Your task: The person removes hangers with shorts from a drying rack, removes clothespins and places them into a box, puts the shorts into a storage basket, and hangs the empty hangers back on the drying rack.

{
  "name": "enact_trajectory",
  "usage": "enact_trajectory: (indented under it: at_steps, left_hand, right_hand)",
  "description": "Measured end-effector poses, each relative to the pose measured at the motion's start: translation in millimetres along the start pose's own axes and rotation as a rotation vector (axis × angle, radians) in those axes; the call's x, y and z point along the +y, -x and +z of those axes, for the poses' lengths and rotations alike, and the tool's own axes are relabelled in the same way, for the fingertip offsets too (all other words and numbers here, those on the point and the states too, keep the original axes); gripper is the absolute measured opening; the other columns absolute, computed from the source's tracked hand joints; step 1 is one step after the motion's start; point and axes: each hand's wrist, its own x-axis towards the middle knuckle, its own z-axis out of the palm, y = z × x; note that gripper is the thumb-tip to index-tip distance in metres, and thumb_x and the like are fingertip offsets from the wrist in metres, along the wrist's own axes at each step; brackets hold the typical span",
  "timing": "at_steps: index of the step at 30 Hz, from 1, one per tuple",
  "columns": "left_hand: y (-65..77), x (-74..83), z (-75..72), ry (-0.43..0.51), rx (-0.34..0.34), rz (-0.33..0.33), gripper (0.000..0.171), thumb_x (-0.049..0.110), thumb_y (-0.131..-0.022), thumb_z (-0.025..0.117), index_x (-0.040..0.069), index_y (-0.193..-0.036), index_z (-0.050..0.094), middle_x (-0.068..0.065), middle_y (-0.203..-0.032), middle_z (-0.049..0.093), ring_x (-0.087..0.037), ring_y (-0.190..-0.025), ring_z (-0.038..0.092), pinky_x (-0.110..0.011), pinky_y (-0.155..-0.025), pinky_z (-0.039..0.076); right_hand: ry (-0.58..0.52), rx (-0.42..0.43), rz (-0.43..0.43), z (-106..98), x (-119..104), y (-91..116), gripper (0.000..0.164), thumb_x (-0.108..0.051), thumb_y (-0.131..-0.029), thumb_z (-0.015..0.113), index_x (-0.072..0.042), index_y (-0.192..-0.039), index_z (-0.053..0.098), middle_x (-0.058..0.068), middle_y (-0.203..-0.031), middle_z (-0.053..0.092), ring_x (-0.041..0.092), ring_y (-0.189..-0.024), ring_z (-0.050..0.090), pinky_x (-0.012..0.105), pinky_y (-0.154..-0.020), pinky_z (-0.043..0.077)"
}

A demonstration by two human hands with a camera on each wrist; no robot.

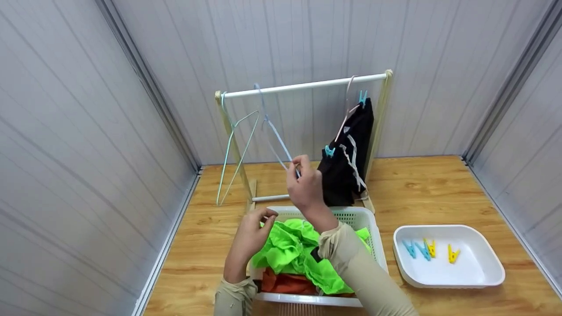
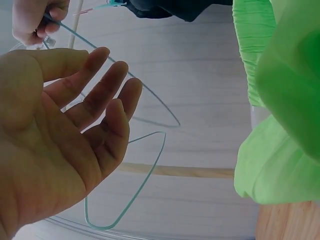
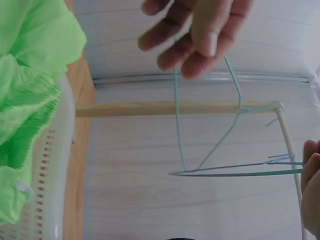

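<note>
In the head view, a person's right hand (image 1: 307, 186) is raised in front of the rack (image 1: 307, 85), fingers curled, pinching the near end of a blue hanger (image 1: 278, 138). That hanger's hook sits over the rack's rail, between a green hanger (image 1: 227, 153) at the rack's left end and a black garment (image 1: 363, 136) at its right. Lower down, before the rack, the left hand (image 1: 252, 232) hovers by a basket (image 1: 380, 245) of green cloth (image 1: 287, 245), fingers loosely bent, holding nothing. The step in hand looks like taking hold of the blue hanger; the next move probably calls for raising its hook clear of the rack, with the left hand free to help. In the left wrist view, the left hand shows its palm, fingers half bent and empty, with the rack beyond. In the right wrist view, the right hand is cut off beside the rack's rail, so its grip cannot be told there; the left hand's fingers droop, empty, in front of the rack.
</note>
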Motion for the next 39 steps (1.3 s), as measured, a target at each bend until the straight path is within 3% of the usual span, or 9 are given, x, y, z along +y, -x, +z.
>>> enact_trajectory:
  at_steps: [4, 9, 14, 18, 23, 30, 33, 36, 39]
  left_hand:
    - [0.2, -0.4, 1.5, 0.023, -0.031, -0.017, 0.011, 0.005, -0.096, 0.060, 0.004, -0.098, 0.071, -0.005, -0.094, 0.069, -0.020, -0.084, 0.065, -0.039, -0.076, 0.054]
    - [-0.5, -2.3, 3.0, 0.032, -0.048, 0.012, 0.012, 0.004, -0.096, 0.060, 0.001, -0.098, 0.071, -0.006, -0.095, 0.070, -0.022, -0.086, 0.064, -0.044, -0.076, 0.054]
    - [1.3, -2.8, 4.5, 0.021, -0.086, 0.012, 0.012, 0.004, -0.095, 0.060, 0.000, -0.097, 0.071, -0.009, -0.094, 0.069, -0.022, -0.087, 0.064, -0.043, -0.078, 0.053]
    - [4.0, -1.3, 4.6, 0.030, -0.130, -0.033, 0.013, 0.007, -0.097, 0.058, 0.002, -0.098, 0.071, -0.009, -0.095, 0.069, -0.020, -0.087, 0.064, -0.038, -0.076, 0.053]
    - [6.7, -1.5, 4.7, 0.019, -0.144, -0.032, 0.014, 0.009, -0.098, 0.058, 0.003, -0.100, 0.071, -0.006, -0.096, 0.068, -0.020, -0.088, 0.064, -0.036, -0.075, 0.053]
    - [9.8, -2.9, 8.2, 0.041, -0.187, -0.029, 0.015, 0.012, -0.099, 0.057, 0.004, -0.099, 0.070, -0.006, -0.097, 0.067, -0.024, -0.088, 0.063, -0.035, -0.073, 0.053]
    - [11.4, -3.2, 9.1, 0.051, -0.210, -0.038, 0.015, 0.012, -0.099, 0.057, 0.004, -0.100, 0.070, -0.006, -0.097, 0.067, -0.024, -0.088, 0.062, -0.034, -0.073, 0.052]
    - [12.0, -3.5, 10.5, 0.057, -0.221, -0.043, 0.015, 0.011, -0.099, 0.057, 0.004, -0.101, 0.070, -0.006, -0.096, 0.067, -0.023, -0.087, 0.062, -0.033, -0.073, 0.051]
    - [13.0, -3.9, 11.8, 0.062, -0.224, -0.046, 0.015, 0.010, -0.099, 0.057, 0.004, -0.101, 0.070, -0.004, -0.095, 0.067, -0.022, -0.086, 0.062, -0.033, -0.073, 0.051]
  right_hand:
    - [-0.016, -0.096, -0.006, 7.2, -2.9, 14.7, 0.005, -0.006, -0.090, 0.060, -0.004, -0.094, 0.058, -0.002, -0.061, 0.056, 0.009, -0.046, 0.047, 0.029, -0.041, 0.040]
    - [-0.028, -0.283, -0.037, 9.9, -3.6, 32.0, 0.018, -0.016, -0.092, 0.061, -0.004, -0.105, 0.059, 0.003, -0.082, 0.072, 0.009, -0.061, 0.065, 0.029, -0.052, 0.051]
    - [0.031, -0.383, -0.029, 5.4, 1.9, 36.9, 0.008, -0.017, -0.094, 0.060, -0.010, -0.094, 0.063, -0.001, -0.080, 0.072, 0.008, -0.072, 0.068, 0.028, -0.059, 0.054]
    - [0.118, -0.329, -0.001, -3.2, 10.0, 34.8, 0.009, -0.015, -0.090, 0.062, -0.013, -0.082, 0.065, -0.004, -0.071, 0.068, 0.008, -0.060, 0.063, 0.029, -0.053, 0.050]
    - [0.209, -0.155, 0.072, -12.3, 21.2, 30.8, 0.012, -0.015, -0.086, 0.068, -0.013, -0.076, 0.062, -0.004, -0.067, 0.059, 0.011, -0.055, 0.054, 0.031, -0.049, 0.044]
    - [0.264, 0.036, 0.282, -21.1, 40.8, 24.1, 0.034, -0.027, -0.080, 0.078, -0.011, -0.078, 0.048, 0.000, -0.071, 0.047, 0.020, -0.059, 0.050, 0.038, -0.050, 0.041]
    - [0.302, 0.025, 0.414, -24.6, 53.0, 22.4, 0.047, -0.036, -0.078, 0.081, -0.011, -0.086, 0.043, 0.003, -0.078, 0.046, 0.025, -0.064, 0.051, 0.040, -0.053, 0.041]
    - [0.338, -0.043, 0.534, -29.3, 65.9, 19.4, 0.057, -0.045, -0.076, 0.080, -0.010, -0.095, 0.039, 0.006, -0.086, 0.045, 0.028, -0.069, 0.051, 0.043, -0.057, 0.042]
    - [0.356, -0.117, 0.608, -35.8, 76.3, 14.8, 0.056, -0.043, -0.078, 0.077, -0.008, -0.102, 0.040, 0.010, -0.092, 0.049, 0.031, -0.075, 0.054, 0.046, -0.063, 0.045]
